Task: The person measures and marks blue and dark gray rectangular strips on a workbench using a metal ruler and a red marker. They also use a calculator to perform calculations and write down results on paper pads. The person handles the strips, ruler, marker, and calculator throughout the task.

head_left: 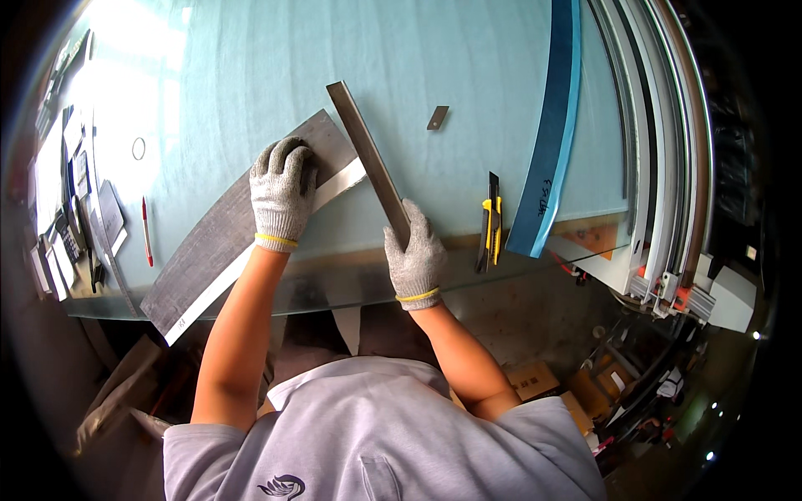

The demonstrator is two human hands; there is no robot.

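Both my hands wear grey knit gloves with yellow cuffs. My left hand (282, 194) presses flat on a long dark grey strip (219, 235) with a white underside that lies slanted across the glass table top (251, 67). My right hand (414, 250) grips the near end of a long metal ruler (366, 152), which lies across the upper end of the strip. The ruler runs away from me up the table.
A yellow and black utility knife (491, 222) lies right of my right hand. A blue strip (553, 125) curves along the right side, with metal rails (668, 142) beyond. A small dark offcut (437, 117), a red pen (146, 230) and papers at far left.
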